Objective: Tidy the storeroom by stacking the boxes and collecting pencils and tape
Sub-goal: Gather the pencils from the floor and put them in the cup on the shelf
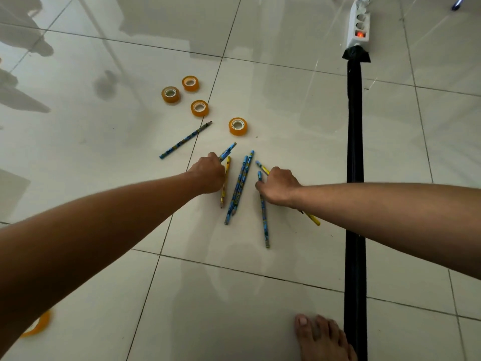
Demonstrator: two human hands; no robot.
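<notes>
Several blue and yellow pencils lie scattered on the pale tiled floor. My left hand (pixel 209 174) is curled round a blue pencil (pixel 229 150) and covers part of a yellow pencil (pixel 225 183). My right hand (pixel 278 185) grips a yellow pencil (pixel 313 219) and lies over a blue pencil (pixel 265 222). Two blue pencils (pixel 239 187) lie side by side between the hands. Another blue pencil (pixel 184 140) lies apart to the upper left. Several orange tape rolls sit beyond: tape roll (pixel 238 126), tape roll (pixel 199 108), tape roll (pixel 170 94).
A black-wrapped cable (pixel 355 152) runs down the floor on the right, from a white power strip (pixel 359 24) at the top. My bare foot (pixel 321 337) is at the bottom right. Another tape roll (pixel 37 325) peeks out under my left forearm.
</notes>
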